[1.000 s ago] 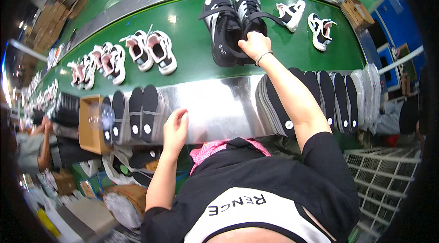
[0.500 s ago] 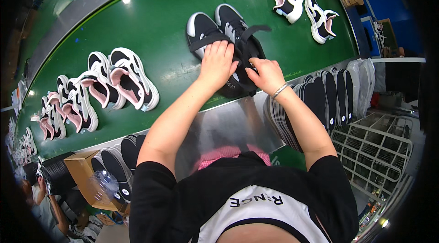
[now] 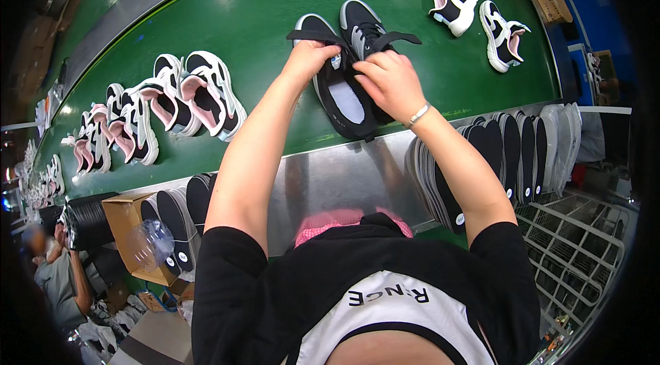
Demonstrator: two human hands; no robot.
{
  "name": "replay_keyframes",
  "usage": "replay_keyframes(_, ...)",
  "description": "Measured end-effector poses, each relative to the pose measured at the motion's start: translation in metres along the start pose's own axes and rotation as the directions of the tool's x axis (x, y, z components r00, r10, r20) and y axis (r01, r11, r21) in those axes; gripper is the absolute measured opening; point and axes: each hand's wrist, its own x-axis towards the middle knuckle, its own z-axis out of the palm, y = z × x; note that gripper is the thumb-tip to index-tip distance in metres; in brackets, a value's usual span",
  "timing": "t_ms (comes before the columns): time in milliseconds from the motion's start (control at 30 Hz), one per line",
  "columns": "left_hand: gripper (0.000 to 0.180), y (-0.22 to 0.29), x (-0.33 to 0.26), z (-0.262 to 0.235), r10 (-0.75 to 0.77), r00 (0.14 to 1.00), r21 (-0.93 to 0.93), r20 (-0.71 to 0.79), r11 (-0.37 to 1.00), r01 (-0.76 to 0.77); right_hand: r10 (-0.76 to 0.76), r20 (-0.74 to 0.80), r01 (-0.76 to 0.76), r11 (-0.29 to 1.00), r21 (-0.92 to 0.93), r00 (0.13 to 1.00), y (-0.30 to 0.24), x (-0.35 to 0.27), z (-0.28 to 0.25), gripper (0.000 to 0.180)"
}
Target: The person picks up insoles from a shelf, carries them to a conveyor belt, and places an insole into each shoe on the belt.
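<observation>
Green conveyor belting [image 3: 261, 28] fills the background, edged on the near side by a steel ledge [image 3: 344, 183]. At the near edge of the belt, just beyond the ledge, a pair of black sneakers lies side by side; the left black sneaker [image 3: 337, 90] is the one being worked on, with a pale insole [image 3: 346, 101] visible in its opening. The left hand [image 3: 307, 60] is closed on the shoe's collar and strap, fingers curled over the rim. The right hand [image 3: 387, 83] is partly closed, fingertips pressed into the opening beside the right black sneaker [image 3: 362, 29].

For a clean fit, the collar should be held wide and steady by the left hand while the insole is pressed flat from toe to heel — no curled edge should be left. Pink-lined sneakers [image 3: 199, 93] lie well to the left of the pair; stacked black insoles [image 3: 512, 148] stand upright below the ledge.
</observation>
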Motion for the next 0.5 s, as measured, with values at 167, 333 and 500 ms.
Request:
replay_keyframes(167,0.01,0.013,0.0,-0.008,-0.174,0.983,0.006,0.05,0.985,0.174,0.044,0.052,-0.042,0.999,-0.034,0.998,0.002,0.022,0.037,0.033)
replay_keyframes(333,0.009,-0.001,0.006,-0.015,-0.229,0.97,-0.053,0.077,0.971,0.233,0.075,0.041,-0.072,0.995,-0.063,0.996,-0.002,0.025,0.048,0.031)
replay_keyframes(500,0.011,-0.012,0.01,-0.013,-0.251,0.965,-0.103,0.074,0.961,0.258,-0.021,0.181,0.056,0.98,-0.19,0.983,0.0,0.033,0.042,0.017)
